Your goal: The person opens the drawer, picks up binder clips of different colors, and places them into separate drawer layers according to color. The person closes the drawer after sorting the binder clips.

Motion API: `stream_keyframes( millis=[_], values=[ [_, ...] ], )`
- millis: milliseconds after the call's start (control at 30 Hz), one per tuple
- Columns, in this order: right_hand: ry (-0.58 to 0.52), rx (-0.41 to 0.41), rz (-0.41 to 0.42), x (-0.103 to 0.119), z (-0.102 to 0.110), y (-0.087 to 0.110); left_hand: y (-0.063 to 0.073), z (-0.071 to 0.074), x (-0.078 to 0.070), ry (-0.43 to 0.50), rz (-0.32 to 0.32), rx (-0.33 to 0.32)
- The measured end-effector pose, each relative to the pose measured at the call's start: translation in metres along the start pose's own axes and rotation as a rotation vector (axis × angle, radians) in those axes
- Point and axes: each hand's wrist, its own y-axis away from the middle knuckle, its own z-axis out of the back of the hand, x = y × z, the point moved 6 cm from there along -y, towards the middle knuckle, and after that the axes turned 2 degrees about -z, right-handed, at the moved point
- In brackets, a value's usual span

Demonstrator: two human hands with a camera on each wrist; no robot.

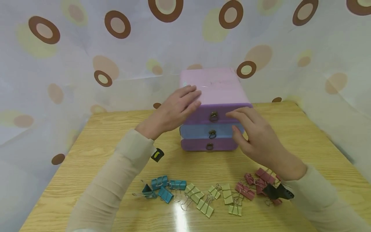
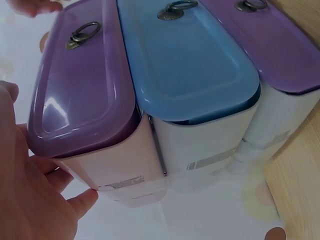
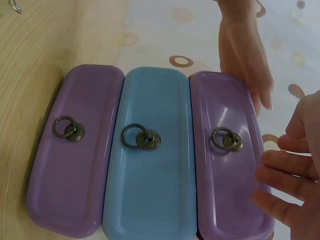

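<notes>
A small cabinet with a pink top [image 1: 220, 87] and three stacked drawers stands at the back of the table. Its top drawer [image 1: 200, 114] is purple, the middle drawer [image 1: 192, 131] blue, the bottom drawer [image 1: 192, 145] purple; each front carries a bronze ring pull [image 3: 227, 140]. My left hand [image 1: 176, 104] is at the cabinet's upper left edge, fingers extended over the top, thumb [image 2: 82, 202] by the side wall. At the upper right of the front, my right hand [image 1: 258, 135] has loosely bent fingers beside the top drawer and holds nothing. All drawers look pushed in.
Binder clips lie in a row across the table front: blue clips [image 1: 166, 195] at left, yellow clips [image 1: 227, 195] in the middle, red clips [image 1: 244, 191] at right near my right forearm. A dotted curtain [image 1: 139, 58] hangs behind the wooden table [image 1: 110, 141].
</notes>
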Motion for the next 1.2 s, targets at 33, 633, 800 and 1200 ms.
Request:
stream_keyframes(
  millis=[33, 633, 800, 1200],
  values=[
    [0.005, 0.020, 0.003, 0.002, -0.003, 0.000, -0.001, 0.000, 0.001, -0.016, 0.004, 0.009],
    [0.147, 0.261, -0.109, -0.006, -0.045, 0.010, -0.008, -0.003, 0.000, -0.082, -0.012, 0.039],
    [0.144, 0.254, -0.115, -0.006, -0.045, 0.009, -0.010, -0.003, 0.000, -0.059, -0.002, 0.048],
    [0.106, 0.298, -0.162, 0.001, -0.042, 0.011, -0.011, -0.001, 0.003, 0.062, 0.079, 0.106]
  ],
)
